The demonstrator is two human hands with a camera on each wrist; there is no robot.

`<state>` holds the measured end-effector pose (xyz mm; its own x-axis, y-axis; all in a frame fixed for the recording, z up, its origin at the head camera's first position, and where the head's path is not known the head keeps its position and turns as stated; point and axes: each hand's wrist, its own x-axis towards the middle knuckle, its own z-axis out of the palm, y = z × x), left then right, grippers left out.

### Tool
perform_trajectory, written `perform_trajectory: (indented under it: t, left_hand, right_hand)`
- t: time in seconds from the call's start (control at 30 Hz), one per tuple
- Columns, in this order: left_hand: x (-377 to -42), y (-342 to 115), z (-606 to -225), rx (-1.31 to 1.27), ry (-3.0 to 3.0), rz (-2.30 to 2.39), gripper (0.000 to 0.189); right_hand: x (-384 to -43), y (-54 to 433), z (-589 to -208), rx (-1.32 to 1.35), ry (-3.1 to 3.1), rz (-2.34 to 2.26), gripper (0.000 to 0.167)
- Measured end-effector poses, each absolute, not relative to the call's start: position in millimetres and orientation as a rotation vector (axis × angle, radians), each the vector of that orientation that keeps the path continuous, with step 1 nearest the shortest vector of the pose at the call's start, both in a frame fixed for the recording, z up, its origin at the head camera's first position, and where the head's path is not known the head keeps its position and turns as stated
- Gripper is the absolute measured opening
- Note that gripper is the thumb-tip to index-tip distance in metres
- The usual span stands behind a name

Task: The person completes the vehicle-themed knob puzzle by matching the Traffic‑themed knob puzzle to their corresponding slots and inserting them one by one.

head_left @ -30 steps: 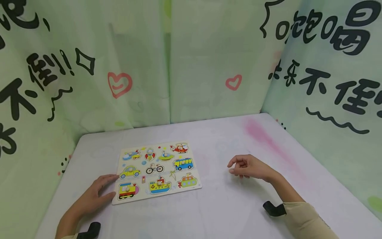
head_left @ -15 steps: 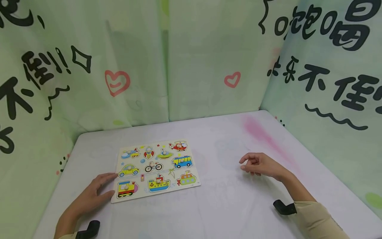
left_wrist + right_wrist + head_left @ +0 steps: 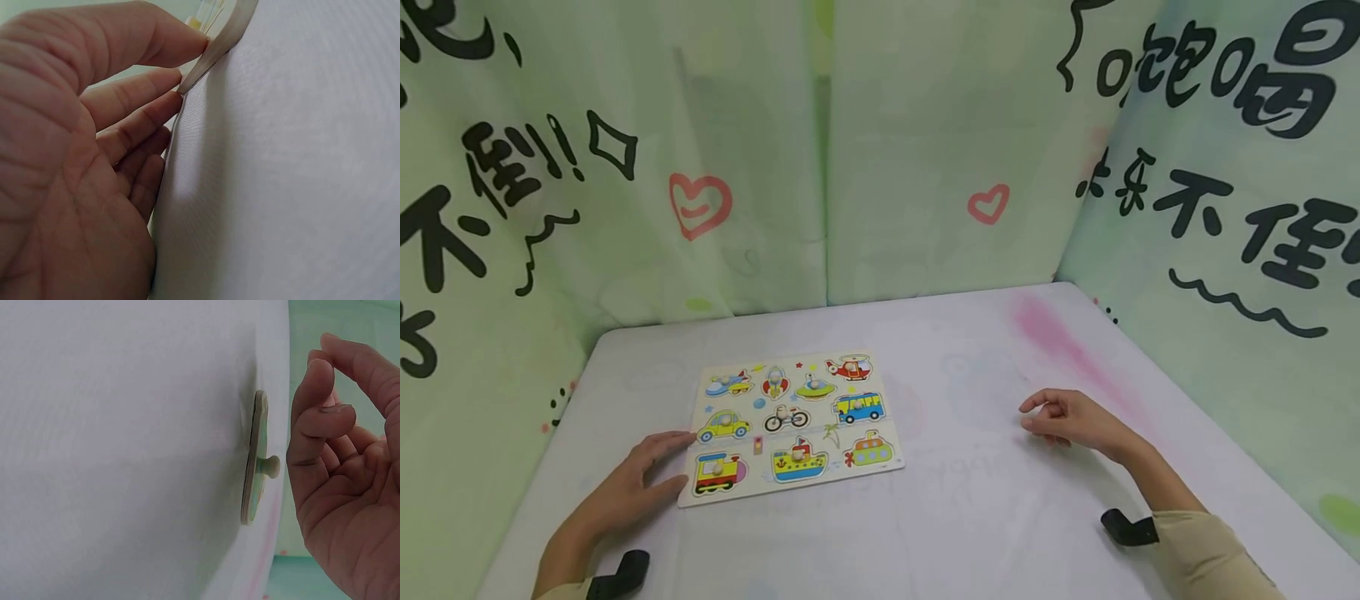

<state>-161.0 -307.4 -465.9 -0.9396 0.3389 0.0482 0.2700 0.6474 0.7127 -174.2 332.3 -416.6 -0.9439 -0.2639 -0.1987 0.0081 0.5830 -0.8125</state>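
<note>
A knobbed peg puzzle board (image 3: 758, 483) lies flat on the table, showing colourful vehicles such as a train (image 3: 718, 473), a boat (image 3: 800, 460) and a bus (image 3: 859, 407). My left hand (image 3: 621, 487) rests beside it, thumb and fingertips touching the board's left edge; the left wrist view shows them at that edge (image 3: 228, 37). Off to the right, my right hand (image 3: 1078, 421) hovers over the table, fingers loosely curled and holding nothing. In the right wrist view, a thin puzzle piece (image 3: 253, 459) with a small knob (image 3: 270, 466) lies on the table by that hand; it is hidden in the head view.
The table has a white cloth (image 3: 820, 550) with a pink smear (image 3: 1052, 329) at the back right. Light green curtains (image 3: 895, 167) with black characters and red hearts enclose its back and sides. Black camera mounts (image 3: 1127, 529) sit at both wrists.
My right hand has moved to the right, away from the board, its fingers still loosely curled. My left hand and the board stay practically where they were.
</note>
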Motion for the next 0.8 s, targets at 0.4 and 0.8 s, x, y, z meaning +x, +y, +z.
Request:
perform_trajectory:
  t: [0.4, 0.8]
  left_hand:
    - [-160.9, -307.9, -466.3, 0.498, 2.768, 1.171, 0.057]
    - [-161.8, -309.0, -465.8, 0.526, 2.771, 1.188, 0.056]
  right_hand:
    - [-178.3, 349.2, -421.2, -0.167, 2.534, -1.276, 0.036]
    - [-182.2, 355.0, -424.7, -0.132, 2.513, -1.274, 0.037]
